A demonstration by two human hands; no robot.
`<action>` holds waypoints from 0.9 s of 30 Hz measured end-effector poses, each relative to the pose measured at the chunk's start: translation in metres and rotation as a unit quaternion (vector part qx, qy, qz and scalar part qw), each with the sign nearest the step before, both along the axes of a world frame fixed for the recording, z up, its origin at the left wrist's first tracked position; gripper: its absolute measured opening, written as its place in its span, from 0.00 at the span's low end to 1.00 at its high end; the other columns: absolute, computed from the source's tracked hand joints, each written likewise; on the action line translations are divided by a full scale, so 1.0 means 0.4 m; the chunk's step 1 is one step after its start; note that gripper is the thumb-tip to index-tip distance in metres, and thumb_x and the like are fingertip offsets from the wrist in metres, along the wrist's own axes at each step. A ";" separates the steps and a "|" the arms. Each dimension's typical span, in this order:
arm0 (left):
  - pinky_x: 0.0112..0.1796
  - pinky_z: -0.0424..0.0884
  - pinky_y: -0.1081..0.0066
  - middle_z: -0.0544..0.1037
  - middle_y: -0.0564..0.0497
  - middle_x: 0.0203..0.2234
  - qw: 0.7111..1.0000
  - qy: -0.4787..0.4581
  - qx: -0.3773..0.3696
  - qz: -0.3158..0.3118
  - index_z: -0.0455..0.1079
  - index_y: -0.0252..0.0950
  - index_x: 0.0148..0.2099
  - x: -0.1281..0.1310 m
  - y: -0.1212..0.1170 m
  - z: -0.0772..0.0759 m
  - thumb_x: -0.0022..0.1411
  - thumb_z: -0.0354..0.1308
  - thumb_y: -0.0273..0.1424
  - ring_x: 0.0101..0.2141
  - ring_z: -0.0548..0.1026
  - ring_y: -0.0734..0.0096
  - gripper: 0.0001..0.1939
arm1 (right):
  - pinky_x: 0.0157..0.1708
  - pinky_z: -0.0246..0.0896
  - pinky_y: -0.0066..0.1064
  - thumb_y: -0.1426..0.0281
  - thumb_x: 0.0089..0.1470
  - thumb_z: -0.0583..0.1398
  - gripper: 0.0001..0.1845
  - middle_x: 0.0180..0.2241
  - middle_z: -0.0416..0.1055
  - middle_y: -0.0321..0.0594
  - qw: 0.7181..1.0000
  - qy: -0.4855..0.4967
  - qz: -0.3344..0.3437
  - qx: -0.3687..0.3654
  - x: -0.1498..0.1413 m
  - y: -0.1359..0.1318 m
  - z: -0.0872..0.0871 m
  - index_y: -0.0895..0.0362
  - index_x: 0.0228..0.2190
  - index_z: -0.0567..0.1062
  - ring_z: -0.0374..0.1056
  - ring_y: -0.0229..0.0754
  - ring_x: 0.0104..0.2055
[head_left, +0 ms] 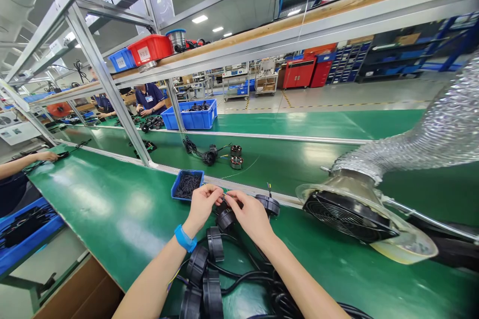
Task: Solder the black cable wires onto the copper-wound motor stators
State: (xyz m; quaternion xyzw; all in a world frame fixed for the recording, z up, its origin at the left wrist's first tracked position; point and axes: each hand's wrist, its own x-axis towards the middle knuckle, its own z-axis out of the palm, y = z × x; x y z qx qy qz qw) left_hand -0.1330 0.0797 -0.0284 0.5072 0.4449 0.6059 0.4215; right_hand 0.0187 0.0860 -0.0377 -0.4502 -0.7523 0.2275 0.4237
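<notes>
Bench mat (pixel 112 219): glossy green, pale streaks of reflected light. Small tray (pixel 187 184), centre: blue, heaped with black pieces (pixel 186 185). Round corded parts (pixel 226 219), just below centre: black. Wristband (pixel 184 238), lower centre: bright blue. Upper left of frame: crate (pixel 149 49) red, bin (pixel 121 60) blue. Right edge: duct (pixel 441 129) silver, crinkled ribbing. Fan guard (pixel 346 215): black, concentric rings. Background, right of centre: cabinet (pixel 298 73) red.

Black plastic motor caps (pixel 226 219) look matt, w/ smooth black cables (pixel 243 276). Counter (pixel 112 219) top is glossy green. Duct hose (pixel 437 129) is crinkled alum. foil, and tray (pixel 191 171) is blue plastic.
</notes>
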 end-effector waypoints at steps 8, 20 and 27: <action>0.27 0.69 0.75 0.75 0.52 0.23 1.000 0.011 -0.012 -0.003 0.74 0.31 0.32 -0.002 0.006 -0.015 0.52 0.68 0.36 0.23 0.71 0.76 0.12 | 0.40 0.61 0.36 0.69 0.63 0.54 0.14 0.31 0.73 0.43 0.998 -0.043 0.002 0.049 -0.001 -0.002 -0.004 0.57 0.31 0.78 0.68 0.47 0.38; 0.26 0.68 0.74 0.76 0.51 0.23 0.997 0.082 -0.006 0.008 0.75 0.31 0.29 -0.008 0.007 -0.020 0.51 0.68 0.38 0.22 0.70 0.76 0.13 | 0.39 0.61 0.34 0.71 0.60 0.58 0.10 0.32 0.75 0.41 0.993 -0.107 -0.009 0.055 0.012 0.004 0.005 0.55 0.36 0.81 0.69 0.47 0.39; 0.25 0.67 0.74 0.76 0.51 0.22 0.996 0.079 -0.031 -0.016 0.75 0.31 0.31 0.000 0.012 -0.037 0.50 0.68 0.39 0.22 0.70 0.76 0.15 | 0.37 0.60 0.33 0.71 0.59 0.59 0.11 0.28 0.74 0.40 0.986 -0.155 -0.031 0.061 0.019 -0.001 0.009 0.54 0.29 0.82 0.69 0.45 0.36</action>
